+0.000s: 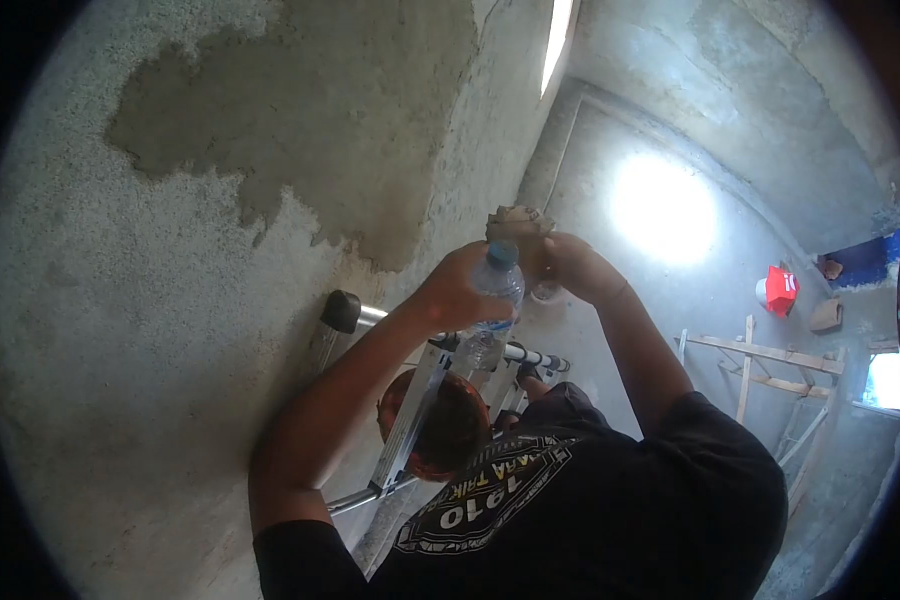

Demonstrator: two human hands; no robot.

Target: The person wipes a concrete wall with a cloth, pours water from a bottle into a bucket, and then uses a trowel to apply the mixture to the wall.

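My left hand [455, 290] is wrapped around a clear plastic water bottle [480, 347] with a blue-green cap, held upright over the ladder. Close beside it, my right hand [575, 265] grips a brown, ragged-edged thing [520, 225]. It looks crumpled or crusted, and its exact kind I cannot make out. Part of it lies behind the bottle cap and my left fingers. Below the hands stands an aluminium ladder [410, 425], with an orange-rimmed bucket [382, 415] behind its rail. The bucket's contents look dark.
On the left rises a rough grey wall [120, 350] with a darker, damp-looking plaster patch [310, 110]. A wooden frame [760, 350] stands at the right, near a small bright window [888, 380]. A red and white item [778, 290] is farther back.
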